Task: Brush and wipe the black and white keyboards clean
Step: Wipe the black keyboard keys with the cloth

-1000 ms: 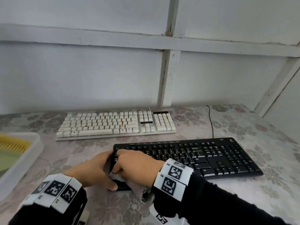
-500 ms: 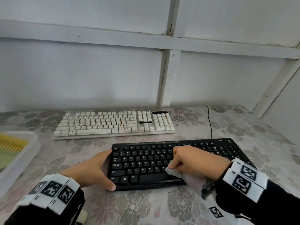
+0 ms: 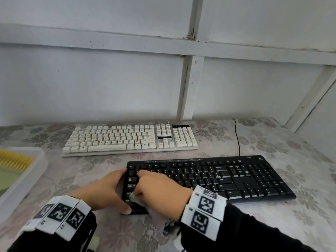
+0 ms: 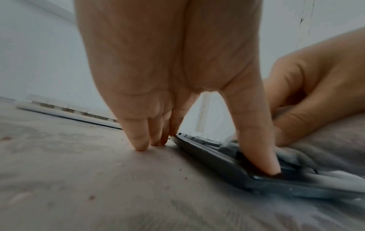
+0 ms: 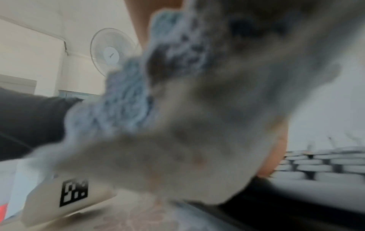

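The black keyboard lies near me on the flowered table, with the white keyboard behind it. My left hand braces the black keyboard's left end. Its straight fingers stand on the table beside the edge, and its thumb presses on the front-left corner. My right hand grips a grey cloth and holds it down on the leftmost keys. In the right wrist view the cloth fills most of the picture, and rows of keys show at the right.
A white tray at the left table edge holds a yellow-bristled brush. The black keyboard's cable runs back toward the wall. Bare tablecloth lies to the right of the keyboards.
My right hand swept the cloth rightward to the keyboard's middle, then came back to its left end. My left hand has stayed at the left edge.
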Available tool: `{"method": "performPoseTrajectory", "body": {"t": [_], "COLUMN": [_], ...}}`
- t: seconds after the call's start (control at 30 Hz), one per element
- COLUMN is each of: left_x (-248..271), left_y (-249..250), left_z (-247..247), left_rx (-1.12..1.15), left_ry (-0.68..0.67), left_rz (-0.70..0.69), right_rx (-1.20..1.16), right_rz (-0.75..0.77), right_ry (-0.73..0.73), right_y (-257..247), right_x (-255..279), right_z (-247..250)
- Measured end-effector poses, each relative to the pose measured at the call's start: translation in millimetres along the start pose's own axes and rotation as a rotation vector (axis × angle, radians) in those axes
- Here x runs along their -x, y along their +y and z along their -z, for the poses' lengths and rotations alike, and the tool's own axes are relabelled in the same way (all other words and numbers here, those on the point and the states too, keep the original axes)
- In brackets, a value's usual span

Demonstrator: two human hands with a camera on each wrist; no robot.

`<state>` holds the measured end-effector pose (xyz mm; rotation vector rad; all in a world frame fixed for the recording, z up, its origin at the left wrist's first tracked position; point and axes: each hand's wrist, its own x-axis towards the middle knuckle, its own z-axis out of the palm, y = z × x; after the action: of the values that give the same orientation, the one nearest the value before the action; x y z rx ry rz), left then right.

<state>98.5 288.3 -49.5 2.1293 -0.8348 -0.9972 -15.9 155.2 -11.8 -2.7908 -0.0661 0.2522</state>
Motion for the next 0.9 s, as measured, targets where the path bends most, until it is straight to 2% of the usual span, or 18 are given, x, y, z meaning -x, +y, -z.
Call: {"method": "performPoseTrajectory", "body": {"t": [0.33,0.43,0.57,0.77,0.9], "left_x": [1.9,2.7,1.7,3.5,4.4], "left_y": [-0.7,-0.5,-0.4,3.6,4.2], "left_z": [1.7,2.0,2.0,0.3,0.9], "left_rx": [-0.008,0.022,0.023,0.094,0.081], "left_ry": [-0.018,-0.03,-0.029,-0.049,-0.05], "left_rz": [0.017,0.002,0.016,-0.036,-0.024], "right_rx": [0.004,-0.036,0.002,0.025,0.163], "right_rz": [-0.209,-0.202,-0.179,-0.357,-0.465], "right_ry": [0.034,0.1,0.084,0.102,0.158], "right_y": [78.3,81.2,76.7,117.9,149.1], "right_x": [75.9,78.8,83.1,120.9,148.6], "right_z": [29.3,33.0,23.7,27.3,31.3]}}
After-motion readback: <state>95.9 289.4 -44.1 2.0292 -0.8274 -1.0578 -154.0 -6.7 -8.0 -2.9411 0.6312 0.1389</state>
